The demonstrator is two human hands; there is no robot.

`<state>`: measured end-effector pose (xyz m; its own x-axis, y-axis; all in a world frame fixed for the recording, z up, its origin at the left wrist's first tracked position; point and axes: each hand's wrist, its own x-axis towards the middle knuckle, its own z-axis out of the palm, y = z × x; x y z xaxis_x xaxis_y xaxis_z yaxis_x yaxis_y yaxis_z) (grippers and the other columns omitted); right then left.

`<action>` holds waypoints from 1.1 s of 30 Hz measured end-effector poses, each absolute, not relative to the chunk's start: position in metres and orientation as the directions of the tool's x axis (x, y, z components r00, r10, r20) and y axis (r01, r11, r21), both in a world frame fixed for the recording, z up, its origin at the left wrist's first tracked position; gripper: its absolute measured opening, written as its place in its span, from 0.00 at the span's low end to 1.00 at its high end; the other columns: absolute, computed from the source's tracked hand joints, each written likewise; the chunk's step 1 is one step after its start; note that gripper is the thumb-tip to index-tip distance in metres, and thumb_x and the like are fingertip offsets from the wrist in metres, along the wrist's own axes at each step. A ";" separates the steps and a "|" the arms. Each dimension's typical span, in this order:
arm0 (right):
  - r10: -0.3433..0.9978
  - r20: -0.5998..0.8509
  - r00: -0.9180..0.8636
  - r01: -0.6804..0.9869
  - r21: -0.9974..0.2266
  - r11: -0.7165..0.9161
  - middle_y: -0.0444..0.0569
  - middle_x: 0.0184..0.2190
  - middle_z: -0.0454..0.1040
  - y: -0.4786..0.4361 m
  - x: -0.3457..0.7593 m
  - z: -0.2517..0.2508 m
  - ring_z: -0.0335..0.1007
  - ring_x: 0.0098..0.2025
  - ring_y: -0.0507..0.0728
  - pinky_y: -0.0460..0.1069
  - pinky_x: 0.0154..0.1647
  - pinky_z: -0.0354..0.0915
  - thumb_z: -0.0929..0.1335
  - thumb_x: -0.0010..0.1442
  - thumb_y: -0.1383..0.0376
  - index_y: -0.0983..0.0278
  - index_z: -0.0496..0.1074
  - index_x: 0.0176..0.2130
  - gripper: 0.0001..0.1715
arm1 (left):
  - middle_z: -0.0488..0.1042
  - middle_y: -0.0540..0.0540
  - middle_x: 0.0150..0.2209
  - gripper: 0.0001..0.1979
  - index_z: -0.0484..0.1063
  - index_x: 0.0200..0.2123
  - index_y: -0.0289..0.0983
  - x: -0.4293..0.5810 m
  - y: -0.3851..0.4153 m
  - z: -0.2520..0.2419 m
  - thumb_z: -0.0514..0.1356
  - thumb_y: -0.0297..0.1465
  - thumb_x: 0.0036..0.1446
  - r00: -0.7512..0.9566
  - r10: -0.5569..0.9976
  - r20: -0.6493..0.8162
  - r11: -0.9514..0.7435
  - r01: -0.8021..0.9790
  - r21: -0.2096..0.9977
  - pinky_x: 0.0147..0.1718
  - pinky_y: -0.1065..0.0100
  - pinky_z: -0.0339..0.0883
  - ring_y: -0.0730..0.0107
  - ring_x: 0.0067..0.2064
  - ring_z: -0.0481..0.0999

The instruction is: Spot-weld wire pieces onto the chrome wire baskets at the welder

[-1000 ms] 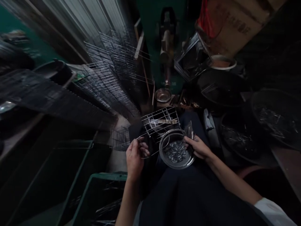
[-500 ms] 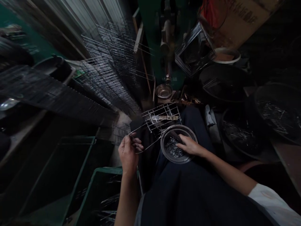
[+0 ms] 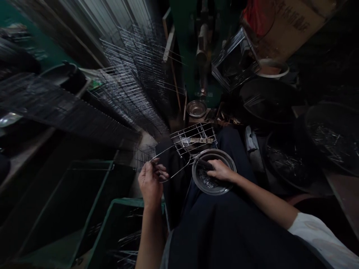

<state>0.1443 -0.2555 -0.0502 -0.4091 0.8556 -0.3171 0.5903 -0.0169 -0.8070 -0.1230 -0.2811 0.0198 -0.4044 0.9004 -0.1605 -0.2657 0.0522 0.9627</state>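
Observation:
My left hand (image 3: pixel 150 180) is closed on the near corner of a small wire rack (image 3: pixel 187 146), which is held up tilted in front of my knees. A round metal bowl (image 3: pixel 214 176) of small shiny metal pieces rests on my lap. My right hand (image 3: pixel 221 170) reaches into that bowl, its fingers curled down among the pieces. Whether the fingers hold any of them is hidden.
A big stack of wire racks (image 3: pixel 131 89) fills the left. A green machine (image 3: pixel 200 48) stands ahead with a small steel bowl (image 3: pixel 196 108) at its base. Dark tubs of metal parts (image 3: pixel 331 138) sit to the right. Green crates (image 3: pixel 117 228) lie low on the left.
My right hand held a bunch of metal pieces above the bowl's far rim one second ago; it has since dropped into the bowl. The left hand and rack have drifted slightly left.

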 end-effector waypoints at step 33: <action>0.843 -0.445 -0.301 -0.217 -0.829 -0.515 0.39 0.22 0.66 -0.290 0.183 0.004 0.59 0.19 0.47 0.43 0.20 0.58 0.76 0.50 0.48 0.64 0.66 0.32 0.25 | 0.73 0.37 0.48 0.22 0.80 0.46 0.41 -0.043 -0.297 -0.001 0.73 0.38 0.45 -0.221 0.956 0.191 -0.086 0.412 0.907 0.57 0.50 0.62 0.43 0.56 0.68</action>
<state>0.1835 -0.2903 0.0045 -0.3008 0.8434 -0.4453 -0.2168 -0.5151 -0.8292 -0.0432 -0.2973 -0.0011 -0.2212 0.9563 0.1910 0.4123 -0.0858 0.9070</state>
